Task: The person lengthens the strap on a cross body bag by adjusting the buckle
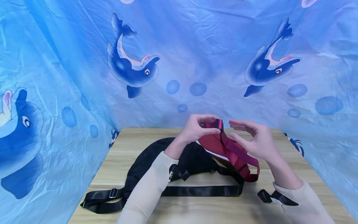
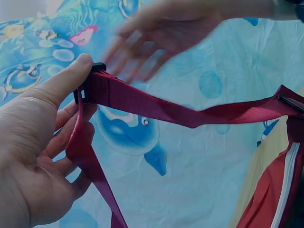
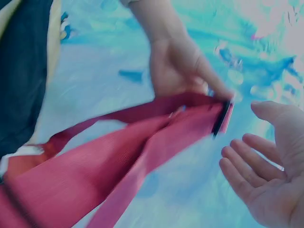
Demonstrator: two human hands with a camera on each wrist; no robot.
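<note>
My left hand (image 1: 197, 128) pinches a black strap slider (image 2: 89, 85) on a dark red strap (image 2: 152, 105), raised above the table. From the slider the strap runs down to a red waist bag (image 1: 213, 143) with a white zipper edge. My right hand (image 1: 257, 140) is just right of the slider, apart from it, fingers extended and holding nothing; in the left wrist view it is blurred. In the right wrist view its fingers (image 3: 249, 166) are spread beside the strap end. A black waist bag (image 1: 156, 155) lies under my left forearm, partly hidden by it.
The black bag's strap (image 1: 201, 191) stretches along the front of the wooden table (image 1: 193, 211), with a metal adjuster (image 1: 113, 193) at the left. Behind and beside the table hang blue dolphin-print curtains (image 1: 179, 56). The red bag lies against the black one.
</note>
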